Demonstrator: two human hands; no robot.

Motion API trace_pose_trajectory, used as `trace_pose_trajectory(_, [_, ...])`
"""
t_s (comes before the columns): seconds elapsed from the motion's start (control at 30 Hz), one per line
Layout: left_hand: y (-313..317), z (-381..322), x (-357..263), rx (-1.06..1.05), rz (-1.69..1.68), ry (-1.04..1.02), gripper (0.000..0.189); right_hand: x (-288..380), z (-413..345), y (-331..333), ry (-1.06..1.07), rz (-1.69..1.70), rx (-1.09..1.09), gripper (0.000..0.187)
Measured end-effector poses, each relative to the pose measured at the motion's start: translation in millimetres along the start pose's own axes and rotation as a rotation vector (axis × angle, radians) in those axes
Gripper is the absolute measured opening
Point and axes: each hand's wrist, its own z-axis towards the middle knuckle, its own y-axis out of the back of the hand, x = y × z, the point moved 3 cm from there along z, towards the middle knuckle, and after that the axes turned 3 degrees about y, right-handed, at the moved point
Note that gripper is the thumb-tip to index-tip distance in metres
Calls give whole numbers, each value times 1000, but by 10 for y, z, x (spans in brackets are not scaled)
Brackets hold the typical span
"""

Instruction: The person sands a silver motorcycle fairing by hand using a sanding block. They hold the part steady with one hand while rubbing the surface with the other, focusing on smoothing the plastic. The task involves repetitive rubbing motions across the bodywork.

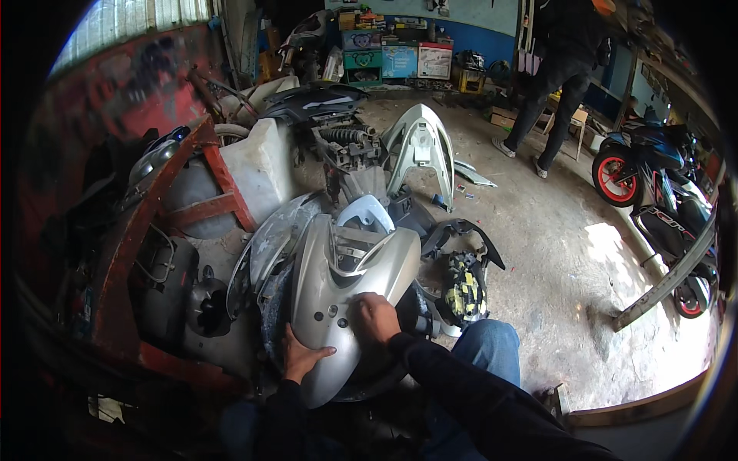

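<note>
A silver scooter body panel lies before me, its narrow end towards my lap and round holes in its middle. My left hand grips its lower left edge, thumb on top and fingers over the side. On the right part of the panel rests my right hand, fingers curled against the surface. Whether something is under those fingers is hidden. A dark round tub or tyre shows beneath the panel. Another scuffed grey panel leans at its left, and a pale blue-white piece touches its far end.
A red metal frame and a dark tank stand left. Beyond are a pale green panel and motorcycle parts. A yellow-and-black part lies right. A person stands farther back near a parked motorcycle.
</note>
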Motion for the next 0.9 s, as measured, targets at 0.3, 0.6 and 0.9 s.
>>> trace_pose_trajectory(0.3, [85,62,154,-159,-364,80,88,-744,-431,190,-723,327,-447,27])
trace_pose_trajectory(0.6, [-61,40,148,-114,-339,65,101,-2362,-1024,-1092,-546,-276,406,41])
trace_pose_trajectory(0.9, [-59,-29,195,-56,-245,94,140,-2113,-755,-1021,-298,-27,1003,39])
